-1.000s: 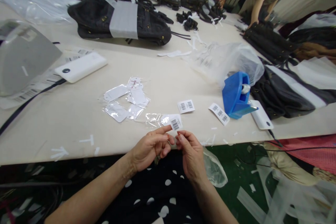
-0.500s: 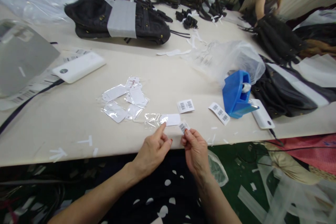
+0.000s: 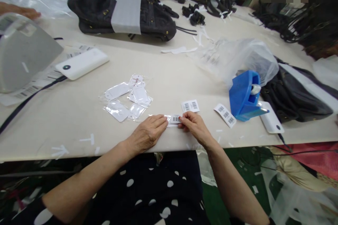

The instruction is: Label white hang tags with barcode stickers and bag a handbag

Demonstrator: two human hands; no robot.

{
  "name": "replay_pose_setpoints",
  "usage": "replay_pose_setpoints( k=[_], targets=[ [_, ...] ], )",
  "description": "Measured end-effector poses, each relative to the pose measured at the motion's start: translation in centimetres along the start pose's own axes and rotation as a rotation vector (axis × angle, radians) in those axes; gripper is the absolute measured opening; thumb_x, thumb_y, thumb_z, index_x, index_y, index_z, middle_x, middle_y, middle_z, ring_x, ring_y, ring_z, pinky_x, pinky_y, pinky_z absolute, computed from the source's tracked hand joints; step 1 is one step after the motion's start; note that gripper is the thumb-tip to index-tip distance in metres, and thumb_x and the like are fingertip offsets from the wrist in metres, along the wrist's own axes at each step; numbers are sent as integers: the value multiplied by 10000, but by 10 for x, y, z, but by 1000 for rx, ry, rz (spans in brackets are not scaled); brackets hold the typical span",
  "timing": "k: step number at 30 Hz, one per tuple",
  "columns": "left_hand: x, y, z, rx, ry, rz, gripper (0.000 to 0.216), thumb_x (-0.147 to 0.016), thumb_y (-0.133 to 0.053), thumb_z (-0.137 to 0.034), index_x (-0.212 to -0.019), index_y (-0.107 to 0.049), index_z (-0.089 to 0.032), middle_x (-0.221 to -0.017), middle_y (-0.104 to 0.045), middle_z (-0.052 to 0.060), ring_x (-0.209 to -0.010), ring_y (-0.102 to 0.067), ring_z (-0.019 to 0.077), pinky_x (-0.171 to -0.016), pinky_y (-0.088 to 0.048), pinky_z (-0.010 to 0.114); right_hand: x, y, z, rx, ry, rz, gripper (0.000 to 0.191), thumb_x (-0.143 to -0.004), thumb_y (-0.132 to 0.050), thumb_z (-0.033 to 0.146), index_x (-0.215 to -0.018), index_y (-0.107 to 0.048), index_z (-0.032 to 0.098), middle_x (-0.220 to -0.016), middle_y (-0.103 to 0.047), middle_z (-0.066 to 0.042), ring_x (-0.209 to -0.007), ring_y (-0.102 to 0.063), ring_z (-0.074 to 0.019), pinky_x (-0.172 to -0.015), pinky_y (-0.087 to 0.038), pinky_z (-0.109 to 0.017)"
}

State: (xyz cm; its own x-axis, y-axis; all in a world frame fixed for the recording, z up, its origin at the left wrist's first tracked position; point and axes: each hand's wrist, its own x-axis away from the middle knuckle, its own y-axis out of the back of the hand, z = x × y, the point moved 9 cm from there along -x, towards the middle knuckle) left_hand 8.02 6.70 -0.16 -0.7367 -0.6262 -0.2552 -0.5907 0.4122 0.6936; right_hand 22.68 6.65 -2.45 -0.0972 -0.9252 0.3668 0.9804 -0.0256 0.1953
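Note:
My left hand (image 3: pixel 148 133) lies flat on the table, its fingers stretched over a white tag in a clear plastic sleeve (image 3: pixel 169 123). Between the thumb and fingers of my right hand (image 3: pixel 195 125) is a small barcode sticker (image 3: pixel 175 119), at the right end of that tag. Whether the sticker is fully stuck down I cannot tell. Just beyond my right hand rests a small sheet of barcode stickers (image 3: pixel 190 105). Several more sleeved white tags (image 3: pixel 117 91) lie in a loose group to the left.
A blue tape dispenser (image 3: pixel 241 96) and a strip of barcode stickers (image 3: pixel 225 115) stand to the right, near a white power bank (image 3: pixel 271 119). Another power bank (image 3: pixel 82 64) lies left. Black bags (image 3: pixel 155 19) and a clear plastic bag (image 3: pixel 237 56) occupy the far side. Someone's hand (image 3: pixel 21 10) shows far left.
My right hand has brought the barcode sticker up and left onto the sleeved tag. My left hand has gone from pointing with one finger to lying flat on the tag's left part.

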Motion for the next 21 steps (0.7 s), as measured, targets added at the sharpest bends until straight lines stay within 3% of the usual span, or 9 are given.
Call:
replay_pose_setpoints(
  k=[9, 21],
  targets=[
    [9, 8, -17, -382, -244, -136, 275, -842, -426, -73, -1081, -562, -91, -1079, -618, 125, -1094, -512, 249, -906, -459, 384, -3, -1, -7, 64, -46, 81, 197, -731, -565, 353, -700, -480, 178, -589, -574, 17, -578, -573, -121, -557, -454, -227],
    [-6, 11, -23, -430, -205, -84, 157, -859, -429, -152, -840, -584, -134, -880, -613, 93, -946, -548, 209, -758, -469, 339, -7, 1, -4, 333, 34, -11, 136, -744, -497, 291, -656, -477, 188, -566, -575, 14, -562, -539, -124, -564, -420, -237]
  ],
)
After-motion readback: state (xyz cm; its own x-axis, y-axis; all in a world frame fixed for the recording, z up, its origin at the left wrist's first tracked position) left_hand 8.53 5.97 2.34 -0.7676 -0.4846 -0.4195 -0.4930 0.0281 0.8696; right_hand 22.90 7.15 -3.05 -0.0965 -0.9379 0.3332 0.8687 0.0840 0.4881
